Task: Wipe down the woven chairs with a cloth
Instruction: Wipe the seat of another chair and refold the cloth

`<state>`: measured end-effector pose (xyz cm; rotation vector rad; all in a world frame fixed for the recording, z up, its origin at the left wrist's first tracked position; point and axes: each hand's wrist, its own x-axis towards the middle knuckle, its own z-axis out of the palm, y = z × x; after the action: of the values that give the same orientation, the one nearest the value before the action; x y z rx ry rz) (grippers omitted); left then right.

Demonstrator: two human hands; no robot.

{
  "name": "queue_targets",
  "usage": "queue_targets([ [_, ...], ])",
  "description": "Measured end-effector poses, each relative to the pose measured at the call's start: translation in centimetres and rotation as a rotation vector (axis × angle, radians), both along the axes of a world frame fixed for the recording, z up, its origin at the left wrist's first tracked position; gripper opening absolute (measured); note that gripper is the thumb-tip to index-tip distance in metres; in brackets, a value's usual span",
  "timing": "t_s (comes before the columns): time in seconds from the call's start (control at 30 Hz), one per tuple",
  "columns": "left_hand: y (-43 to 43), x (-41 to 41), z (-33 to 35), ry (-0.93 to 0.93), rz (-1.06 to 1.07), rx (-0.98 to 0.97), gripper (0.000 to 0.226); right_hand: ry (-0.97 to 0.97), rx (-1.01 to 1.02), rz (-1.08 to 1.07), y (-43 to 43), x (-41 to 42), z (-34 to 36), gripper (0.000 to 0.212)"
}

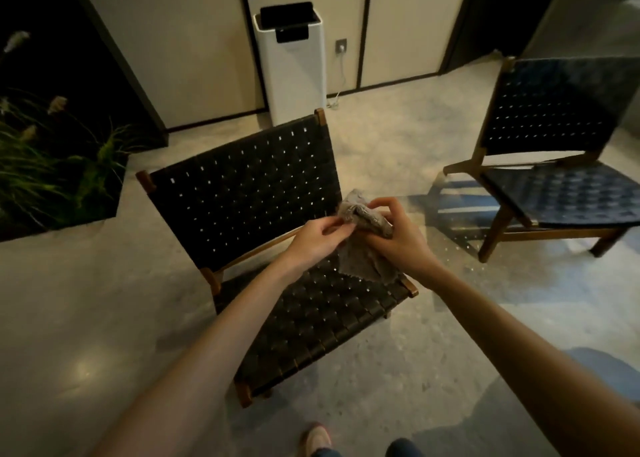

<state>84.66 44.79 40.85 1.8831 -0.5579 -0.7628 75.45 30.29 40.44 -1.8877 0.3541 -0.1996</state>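
Observation:
A low chair (249, 193) with a dark woven back and seat on a wooden frame stands right in front of me. Above the back of its seat I hold a grey cloth (360, 256) with both hands. My left hand (311, 238) pinches one bunched edge of it. My right hand (398, 238) grips the crumpled upper part, and the rest hangs down towards the seat. A second woven chair (554, 121) of the same kind stands to the right, facing left.
A white floor appliance (291, 72) stands against the wall behind the near chair, its cable plugged into a wall socket (341, 46). A planter with tall grasses (52, 166) fills the left side. Polished concrete floor (104, 318) lies all around. My shoe (315, 439) shows at the bottom.

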Motion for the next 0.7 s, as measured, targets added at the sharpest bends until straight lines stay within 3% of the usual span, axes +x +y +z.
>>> queue_targets([
  [0.37, -15.2, -2.1, 0.8, -0.015, -0.12, -0.08, 0.006, -0.002, 0.011, -0.068, -13.5, -4.4, 1.1, 0.029],
  [0.7, -36.0, -6.1, -1.2, 0.16, -0.073, -0.005, 0.009, 0.15, 0.065, -0.059, -34.5, -9.2, -0.2, 0.02],
])
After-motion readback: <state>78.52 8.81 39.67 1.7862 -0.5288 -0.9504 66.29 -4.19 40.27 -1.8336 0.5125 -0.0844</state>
